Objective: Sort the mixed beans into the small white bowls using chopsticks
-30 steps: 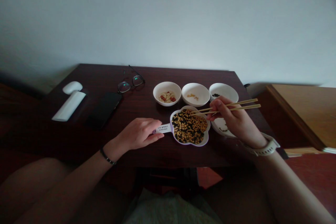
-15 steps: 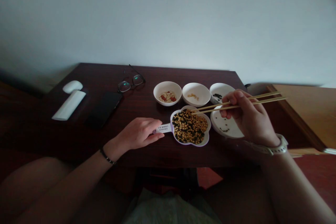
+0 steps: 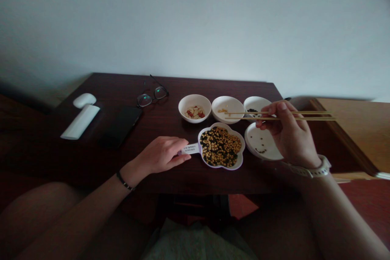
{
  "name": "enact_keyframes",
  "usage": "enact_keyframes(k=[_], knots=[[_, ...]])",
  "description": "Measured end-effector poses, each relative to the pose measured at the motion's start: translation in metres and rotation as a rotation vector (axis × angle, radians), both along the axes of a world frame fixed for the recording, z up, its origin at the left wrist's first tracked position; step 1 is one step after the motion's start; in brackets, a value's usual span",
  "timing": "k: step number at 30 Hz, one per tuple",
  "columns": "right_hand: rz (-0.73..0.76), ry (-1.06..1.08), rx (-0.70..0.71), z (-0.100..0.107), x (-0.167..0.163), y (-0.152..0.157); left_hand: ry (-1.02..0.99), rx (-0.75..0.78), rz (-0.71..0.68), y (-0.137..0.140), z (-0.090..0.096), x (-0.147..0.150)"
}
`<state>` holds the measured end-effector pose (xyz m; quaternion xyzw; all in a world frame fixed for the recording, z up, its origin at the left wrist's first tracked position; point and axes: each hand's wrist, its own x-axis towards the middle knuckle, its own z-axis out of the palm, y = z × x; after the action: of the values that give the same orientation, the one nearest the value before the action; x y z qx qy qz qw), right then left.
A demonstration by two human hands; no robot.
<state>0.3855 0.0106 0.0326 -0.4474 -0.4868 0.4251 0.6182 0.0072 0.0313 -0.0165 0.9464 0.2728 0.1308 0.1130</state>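
Note:
My left hand [image 3: 164, 155] is closed on the labelled handle of a flower-shaped bowl [image 3: 243, 158], which is white and purple and filled with mixed yellow and black beans [image 3: 221, 146]. A pair of chopsticks [image 3: 317, 115] is gripped in my right hand [image 3: 288, 134], with the tips over the middle white bowl [image 3: 228, 99]. A few yellow beans [image 3: 223, 111] lie in that bowl. To its left, a white bowl [image 3: 194, 98] contains pale and reddish pieces. The right bowl [image 3: 257, 100] has black beans [image 3: 252, 111] and is partly hidden by my right hand.
Under my right hand, a white plate [image 3: 271, 152] bears several small dark beans. Glasses [image 3: 153, 96], a black phone [image 3: 122, 126], a white oblong case [image 3: 81, 122] and a rounded white object [image 3: 84, 100] lie on the left. A wooden surface [image 3: 356, 130] stands at right.
The chopstick tips have lifted out of the flower-shaped bowl and moved up to the middle white bowl. My left hand stays on the handle.

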Motion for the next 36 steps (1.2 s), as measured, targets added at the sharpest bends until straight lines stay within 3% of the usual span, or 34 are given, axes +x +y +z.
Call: enact_keyframes(k=[12, 16, 28, 36], knots=[[0.119, -0.327, -0.155, 0.003, 0.002, -0.008, -0.009, 0.003, 0.001, 0.001, 0.0, 0.002], [0.182, -0.287, -0.199, -0.005, 0.0, -0.004, -0.005, 0.011, -0.006, 0.001, 0.001, 0.003], [0.053, -0.051, -0.19, 0.0, 0.003, -0.003, -0.009, 0.003, 0.0, 0.0, 0.0, 0.001], [0.159, -0.246, -0.217, -0.005, -0.001, -0.003, -0.007, 0.002, 0.007, 0.0, -0.001, 0.003]])
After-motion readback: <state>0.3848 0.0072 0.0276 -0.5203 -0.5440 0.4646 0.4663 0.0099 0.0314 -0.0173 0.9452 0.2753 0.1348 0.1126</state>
